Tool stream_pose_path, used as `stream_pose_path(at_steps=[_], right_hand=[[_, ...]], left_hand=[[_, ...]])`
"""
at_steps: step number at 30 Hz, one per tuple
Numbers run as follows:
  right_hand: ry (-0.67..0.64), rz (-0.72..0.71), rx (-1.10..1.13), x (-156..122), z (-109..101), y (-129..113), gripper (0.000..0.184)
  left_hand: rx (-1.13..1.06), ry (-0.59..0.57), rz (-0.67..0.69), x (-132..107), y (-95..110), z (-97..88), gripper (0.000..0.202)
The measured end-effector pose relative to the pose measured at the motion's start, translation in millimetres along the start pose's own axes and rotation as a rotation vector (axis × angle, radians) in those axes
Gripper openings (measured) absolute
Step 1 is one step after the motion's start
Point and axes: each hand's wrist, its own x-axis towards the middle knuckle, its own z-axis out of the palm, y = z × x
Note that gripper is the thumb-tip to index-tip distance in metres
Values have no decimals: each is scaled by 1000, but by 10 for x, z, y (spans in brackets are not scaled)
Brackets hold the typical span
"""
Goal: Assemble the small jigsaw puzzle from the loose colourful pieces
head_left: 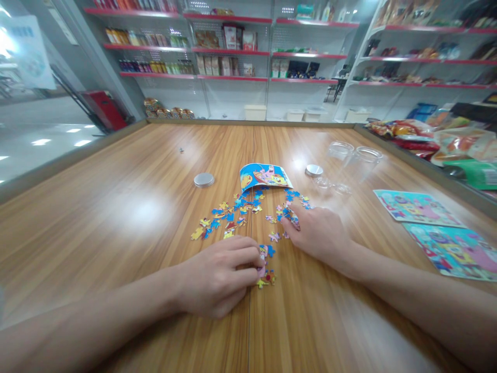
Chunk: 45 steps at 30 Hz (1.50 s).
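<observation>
My left hand (219, 274) rests on the wooden table, its fingers curled against the edge of a small cluster of joined jigsaw puzzle pieces (267, 278), pink, yellow, blue and red. The fingertips partly hide the cluster. Over to the right, my right hand (320, 233) reaches into loose puzzle pieces (285, 211); its thumb and index finger are apart, with pieces beneath them. More loose pieces (232, 213), mostly blue and yellow, spread in a band to the left. Behind them a curved cartoon picture sheet (266, 176) stands on the table.
A silver lid (204, 180) lies left of the sheet, another silver lid (313, 170) right of it. Clear plastic jars (361, 160) lie at the right. Two cartoon picture cards (421, 208) are by my right forearm. Snack bags (404, 132) and stocked shelves (233, 51) stand beyond.
</observation>
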Motion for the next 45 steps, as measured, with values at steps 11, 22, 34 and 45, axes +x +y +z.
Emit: stream_pose_path(at_steps=[11,22,34,45], right_hand=[[49,-117,190,-1,75,20,35],[2,-197,352,-46,69,10,37],[98,-204,385,-6,94,50,20],[118,-204,368,79,185,76,29]], left_hand=[[17,12,-2,19,4,-6,21],[4,34,-11,16,2,-29,28],[43,62,-62,18,-1,-39,28],[22,44,-106,4,-12,-32,31]])
